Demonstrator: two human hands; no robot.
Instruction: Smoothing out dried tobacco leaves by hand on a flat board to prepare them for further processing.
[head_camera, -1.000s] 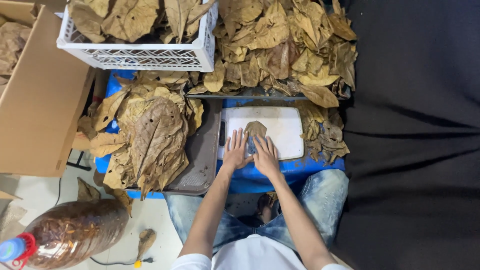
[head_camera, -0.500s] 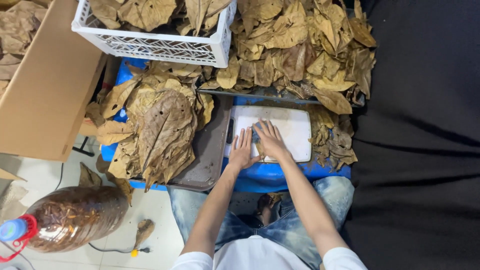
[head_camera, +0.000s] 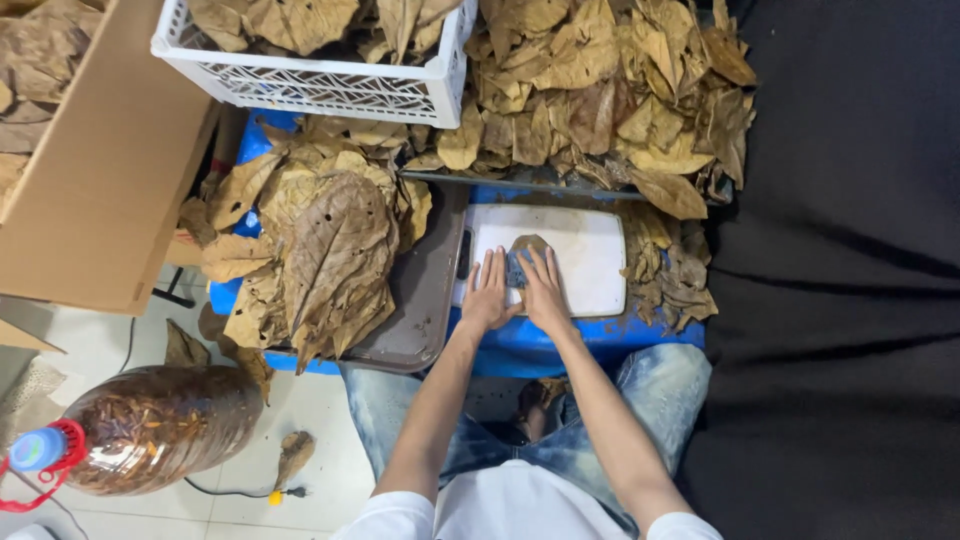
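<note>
2 hands lie flat: 1 left hand (head_camera: 488, 295) and 1 right hand (head_camera: 545, 292), on 1 white cutting board (head_camera: 590, 255). 1 small brown leaf (head_camera: 527, 246) sits just beyond the fingertips. Further out: 1 white crate (head_camera: 310, 85), 1 cardboard box (head_camera: 95, 190), 1 grey tray (head_camera: 415, 310), 1 large plastic bottle (head_camera: 150, 425). Loose dry leaves are too many to count.
</note>
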